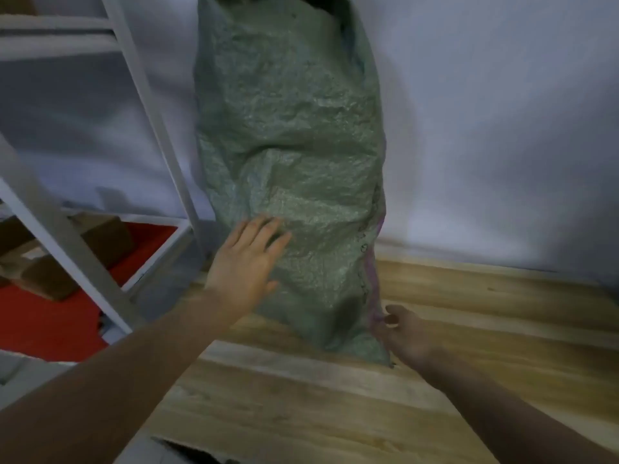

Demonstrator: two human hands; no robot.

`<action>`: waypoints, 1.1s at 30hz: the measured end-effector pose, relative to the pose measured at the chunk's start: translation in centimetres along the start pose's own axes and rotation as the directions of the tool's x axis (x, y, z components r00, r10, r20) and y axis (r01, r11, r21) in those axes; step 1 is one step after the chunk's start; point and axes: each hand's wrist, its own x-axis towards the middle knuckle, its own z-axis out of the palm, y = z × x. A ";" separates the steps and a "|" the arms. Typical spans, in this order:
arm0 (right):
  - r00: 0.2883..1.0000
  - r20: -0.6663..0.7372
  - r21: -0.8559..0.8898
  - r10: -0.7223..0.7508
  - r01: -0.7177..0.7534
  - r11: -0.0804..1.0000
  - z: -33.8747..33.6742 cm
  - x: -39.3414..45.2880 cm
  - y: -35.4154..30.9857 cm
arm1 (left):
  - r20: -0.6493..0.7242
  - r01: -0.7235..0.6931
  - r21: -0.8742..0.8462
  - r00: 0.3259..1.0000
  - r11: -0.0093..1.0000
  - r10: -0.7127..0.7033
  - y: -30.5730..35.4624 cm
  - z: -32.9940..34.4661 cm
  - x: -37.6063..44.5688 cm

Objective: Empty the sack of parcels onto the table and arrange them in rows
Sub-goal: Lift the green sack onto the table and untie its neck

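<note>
A tall green woven sack [288, 145] stands upright on the wooden table [335, 403], leaning against the white wall. It bulges, and its mouth at the top is partly out of frame. No parcels show. My left hand [246, 262] lies flat against the sack's lower left side, fingers spread. My right hand [407, 333] is at the sack's bottom right corner, next to the pink side seam [373, 289], fingers curled loosely beside the fabric. Whether it pinches the fabric I cannot tell.
A white metal shelf frame [157, 128] stands to the left of the table. Behind it, cardboard boxes [50, 262] lie on a red floor [50, 319]. The white wall [502, 128] runs along the table's far edge.
</note>
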 end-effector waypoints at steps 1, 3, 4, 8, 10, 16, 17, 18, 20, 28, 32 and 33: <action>1.000 -0.009 0.050 0.006 -0.006 0.999 0.8 0.9 -0.2 | 0.016 0.012 -0.018 1.000 1.000 -0.011 -0.9 0.5 0.5; 1.000 -0.005 0.142 0.024 -0.023 0.990 2.3 2.6 -0.2 | 0.035 0.023 -0.028 0.999 0.999 -0.022 -2.2 1.2 1.3; 0.999 -0.003 0.159 0.044 -0.043 0.986 3.1 3.0 -0.5 | 0.029 0.009 -0.016 1.000 1.000 -0.008 -2.8 1.6 1.7; 0.989 -0.023 0.192 0.147 -0.139 0.971 6.4 5.0 -0.7 | -0.020 -0.136 -0.002 0.991 0.991 0.136 -4.1 2.9 2.5; 0.983 -0.033 0.199 0.180 -0.170 0.965 7.9 5.8 -0.8 | -0.072 -0.185 0.014 0.980 0.983 0.185 -4.6 3.3 2.6; 0.959 -0.168 0.211 0.228 -0.191 0.959 10.1 7.0 -1.3 | -0.284 -0.230 -0.026 0.935 0.973 0.213 -4.8 4.1 3.0; 0.955 -0.186 0.191 0.232 -0.197 0.962 10.1 7.1 -1.4 | -0.298 -0.243 -0.021 0.927 0.970 0.226 -4.7 4.2 3.2; 0.952 -0.193 0.170 0.238 -0.206 0.964 10.1 7.2 -1.4 | -0.310 -0.258 -0.013 0.920 0.966 0.242 -4.6 4.4 3.3; 0.950 -0.200 0.111 0.239 -0.221 0.969 10.0 7.1 -1.7 | -0.323 -0.273 -0.007 0.911 0.962 0.256 -4.4 4.7 3.4; 0.947 -0.273 0.015 0.171 -0.173 0.985 10.0 6.5 -0.8 | -0.415 -0.291 -0.088 0.880 0.953 0.230 -3.1 4.0 4.0; 0.941 -0.307 0.058 0.145 -0.133 0.989 7.8 6.0 0.4 | -0.418 -0.288 -0.125 0.883 0.949 0.213 -0.7 2.5 4.8; 0.944 -0.304 0.053 0.128 -0.118 0.992 7.1 5.9 0.7 | -0.419 -0.294 -0.130 0.882 0.947 0.216 0.1 2.0 5.0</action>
